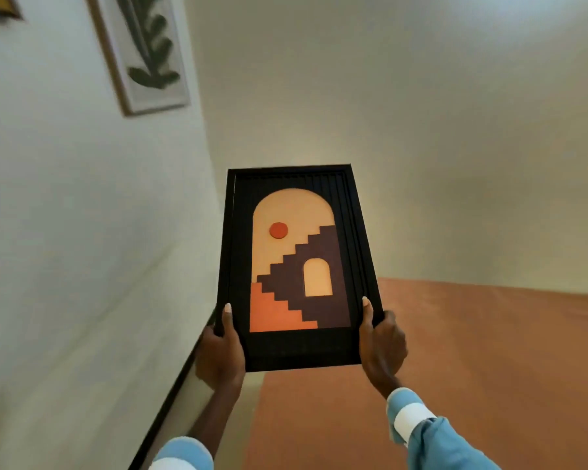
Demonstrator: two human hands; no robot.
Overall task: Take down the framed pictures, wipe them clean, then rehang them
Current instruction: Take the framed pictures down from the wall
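Note:
A black-framed picture (pixel 294 266) of an orange arch, a red sun and dark stairs is held up in front of me, off the wall. My left hand (pixel 219 354) grips its lower left edge, thumb on the front. My right hand (pixel 381 344) grips the lower right edge the same way. A light-framed leaf picture (pixel 143 52) hangs on the left wall, upper left. The corner of another frame (pixel 0 6) shows at the top left edge.
A white wall (pixel 65 249) runs along the left and another white wall (pixel 421 130) lies ahead. An orange-brown surface (pixel 472 351) spreads below at the right. A dark strip (pixel 170 401) runs along the foot of the left wall.

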